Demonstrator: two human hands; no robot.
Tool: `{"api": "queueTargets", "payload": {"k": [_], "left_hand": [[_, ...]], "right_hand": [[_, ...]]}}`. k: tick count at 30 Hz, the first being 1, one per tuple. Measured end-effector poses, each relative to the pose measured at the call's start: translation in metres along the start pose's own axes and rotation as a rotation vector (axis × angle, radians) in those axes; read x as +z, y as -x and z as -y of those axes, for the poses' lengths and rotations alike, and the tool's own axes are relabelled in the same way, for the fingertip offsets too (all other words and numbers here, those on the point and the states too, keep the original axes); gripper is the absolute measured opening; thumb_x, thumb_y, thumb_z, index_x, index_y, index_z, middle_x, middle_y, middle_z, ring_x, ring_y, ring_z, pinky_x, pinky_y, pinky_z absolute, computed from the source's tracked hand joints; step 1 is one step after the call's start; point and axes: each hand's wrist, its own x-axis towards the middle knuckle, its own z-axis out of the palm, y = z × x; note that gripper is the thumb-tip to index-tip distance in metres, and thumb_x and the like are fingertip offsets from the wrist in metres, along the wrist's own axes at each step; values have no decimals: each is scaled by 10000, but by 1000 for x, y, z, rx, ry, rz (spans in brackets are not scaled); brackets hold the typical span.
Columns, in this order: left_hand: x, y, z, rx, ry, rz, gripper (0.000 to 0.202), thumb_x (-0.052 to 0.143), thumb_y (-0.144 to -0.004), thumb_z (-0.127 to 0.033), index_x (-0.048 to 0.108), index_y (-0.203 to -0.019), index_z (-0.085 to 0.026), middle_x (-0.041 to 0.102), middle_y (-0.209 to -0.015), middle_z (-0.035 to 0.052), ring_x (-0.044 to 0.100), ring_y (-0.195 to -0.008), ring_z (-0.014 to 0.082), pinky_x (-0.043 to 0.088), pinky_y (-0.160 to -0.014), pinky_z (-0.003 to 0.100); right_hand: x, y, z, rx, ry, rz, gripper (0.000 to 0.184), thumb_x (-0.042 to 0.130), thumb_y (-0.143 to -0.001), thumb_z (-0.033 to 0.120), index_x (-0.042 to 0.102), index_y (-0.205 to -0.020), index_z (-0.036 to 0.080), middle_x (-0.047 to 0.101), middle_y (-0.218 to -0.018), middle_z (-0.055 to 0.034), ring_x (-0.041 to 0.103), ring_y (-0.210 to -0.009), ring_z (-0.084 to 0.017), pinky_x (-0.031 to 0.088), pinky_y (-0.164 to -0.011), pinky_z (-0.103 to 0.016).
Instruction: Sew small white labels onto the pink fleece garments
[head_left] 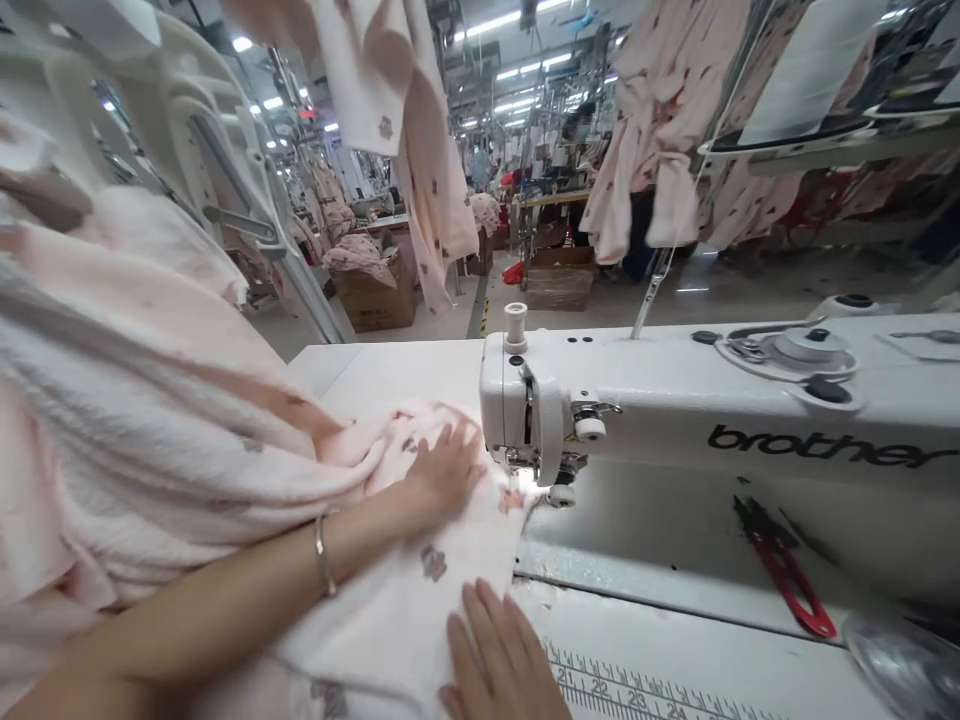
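A pale pink fleecy garment with small grey and brown motifs spreads over the left of the sewing table, its edge running under the needle area of a white sewing machine. My left hand lies flat on the cloth just left of the needle, fingers stretched out and slightly blurred; a bracelet circles that wrist. Nearer to me, my right hand rests with fingers extended on the garment's right edge, beside the printed ruler. Neither hand grips the cloth. The needle tip is hard to make out in the bright lamp glow.
Red-handled thread snips lie under the machine arm, near a clear round object. Bulky cloth hangs at left before a pale frame. Pink garments hang behind; cardboard boxes stand on the floor. A person is farther back.
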Motion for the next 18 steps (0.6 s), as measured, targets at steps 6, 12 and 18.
{"api": "queueTargets", "payload": {"k": [6, 12, 18], "left_hand": [[-7, -3, 7, -51, -46, 0, 270, 396, -900, -246, 570, -1084, -150, 569, -1138, 191, 480, -1171, 363, 290, -1022, 554], [1, 32, 7, 74, -61, 127, 504, 452, -904, -375, 372, -1370, -202, 270, -1507, 152, 139, -1417, 334, 39, -1100, 628], [12, 23, 4, 74, 63, 52, 492, 449, -904, -311, 395, -1359, -130, 222, -1513, 201, 83, -1424, 352, 1, -1082, 673]], "right_hand": [[-6, 0, -22, -69, 118, 64, 284, 470, -885, 161, 622, -1124, 156, 605, -1238, -100, 502, -1218, -259, 220, -1132, -471], [-37, -2, -44, -104, 195, 226, 313, 490, -897, 236, 588, -1188, 173, 503, -1358, -65, 427, -1286, -240, 37, -1157, -512], [-37, -6, -57, -173, 283, 226, 328, 474, -900, 260, 587, -1194, 172, 486, -1370, -60, 460, -1260, -227, 125, -1153, -470]]}}
